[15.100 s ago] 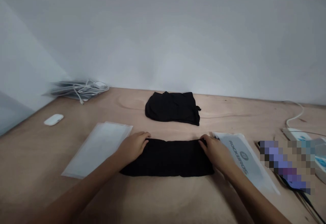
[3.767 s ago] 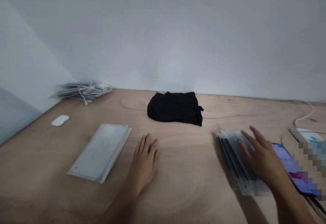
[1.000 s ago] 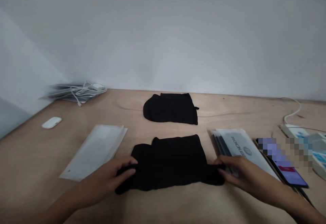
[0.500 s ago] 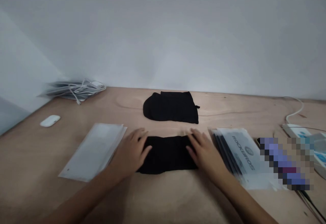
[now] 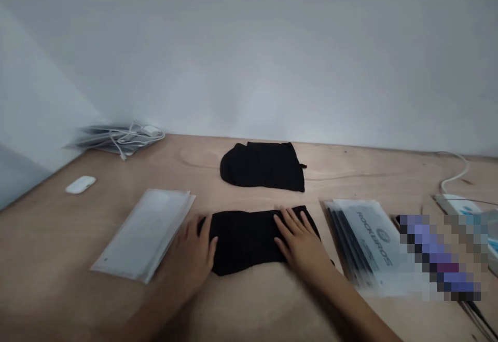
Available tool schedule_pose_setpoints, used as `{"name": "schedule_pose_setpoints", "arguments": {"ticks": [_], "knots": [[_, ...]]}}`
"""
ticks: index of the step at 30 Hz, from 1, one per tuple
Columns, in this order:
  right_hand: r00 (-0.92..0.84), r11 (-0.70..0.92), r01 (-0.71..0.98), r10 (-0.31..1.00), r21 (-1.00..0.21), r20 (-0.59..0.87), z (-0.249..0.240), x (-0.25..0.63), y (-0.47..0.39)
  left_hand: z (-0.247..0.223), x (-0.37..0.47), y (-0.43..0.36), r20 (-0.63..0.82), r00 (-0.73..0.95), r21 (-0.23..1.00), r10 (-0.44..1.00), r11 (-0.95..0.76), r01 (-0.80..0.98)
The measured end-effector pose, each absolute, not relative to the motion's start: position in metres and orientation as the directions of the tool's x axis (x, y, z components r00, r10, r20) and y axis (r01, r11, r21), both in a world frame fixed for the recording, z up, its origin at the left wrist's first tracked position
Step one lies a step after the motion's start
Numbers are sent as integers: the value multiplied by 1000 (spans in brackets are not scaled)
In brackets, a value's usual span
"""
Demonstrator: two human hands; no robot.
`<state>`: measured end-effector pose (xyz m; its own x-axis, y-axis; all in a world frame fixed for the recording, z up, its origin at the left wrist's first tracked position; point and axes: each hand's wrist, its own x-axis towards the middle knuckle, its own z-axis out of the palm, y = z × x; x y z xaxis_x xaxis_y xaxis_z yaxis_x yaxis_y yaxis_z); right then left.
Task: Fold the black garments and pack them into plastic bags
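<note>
A black cloth piece (image 5: 245, 241) lies flat on the wooden table between my hands. My left hand (image 5: 194, 254) rests at its left end, fingers apart and slightly blurred. On the cloth's right part lies my right hand (image 5: 301, 241), palm down with the fingers spread. Farther back is a second black cloth piece (image 5: 262, 165), rounded at the left, with a small loop at its right edge.
Clear plastic sleeves (image 5: 143, 235) lie at the left, and packed bags with printed lettering (image 5: 369, 238) at the right. A white case (image 5: 81, 184), cables on grey bags (image 5: 128, 137), a pixelated purple item (image 5: 436, 254) and a power strip (image 5: 459, 204) surround them.
My left hand has shifted slightly left and down. My right hand now lies farther onto the near cloth, whose right end shows beyond the fingers. The view has moved slightly.
</note>
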<state>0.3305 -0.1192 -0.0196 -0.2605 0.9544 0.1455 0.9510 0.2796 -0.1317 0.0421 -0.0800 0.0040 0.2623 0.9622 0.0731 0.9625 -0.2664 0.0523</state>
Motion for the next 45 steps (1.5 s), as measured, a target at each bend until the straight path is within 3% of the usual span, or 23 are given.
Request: {"name": "schedule_pose_setpoints", "arguments": {"ticks": [4, 7, 10, 14, 18, 23, 26, 33, 36, 40, 45], "knots": [[-307, 329, 930, 941, -164, 146, -20, 301, -116, 29, 39, -64, -148, 152, 137, 977, -132, 982], [-318, 340, 923, 938, -179, 138, -20, 299, -117, 43, 37, -57, -317, 155, 255, 936, -73, 964], [-304, 330, 924, 940, -191, 156, -23, 314, -117, 48, 36, -55, -394, 178, 330, 902, -42, 943], [-202, 238, 953, 960, -185, 194, -31, 342, -116, 47, 32, -59, -354, 169, 385, 920, -21, 923], [-179, 231, 950, 955, -210, 238, -32, 344, -115, 50, 25, -59, -356, 190, 522, 915, 26, 852], [-313, 386, 877, 911, -286, 269, -13, 293, -113, 49, 17, -54, -406, 235, 688, 883, 127, 714], [-397, 455, 833, 888, -316, 232, -8, 262, -109, 47, 15, -53, -442, 239, 699, 865, 165, 696], [-406, 453, 805, 892, -383, 200, -16, 252, -105, 59, 16, -54, -412, 261, 733, 873, 147, 664], [-305, 400, 770, 915, -496, 264, -16, 261, -105, 67, 25, -51, -391, 307, 797, 868, 152, 585], [-6, 263, 699, 932, -665, 363, -14, 283, -103, 69, 58, -51, -333, 385, 860, 861, 111, 497], [171, 242, 689, 862, -683, 478, -6, 313, -112, 54, 109, -66, -302, 541, 921, 785, 93, 379]]}}
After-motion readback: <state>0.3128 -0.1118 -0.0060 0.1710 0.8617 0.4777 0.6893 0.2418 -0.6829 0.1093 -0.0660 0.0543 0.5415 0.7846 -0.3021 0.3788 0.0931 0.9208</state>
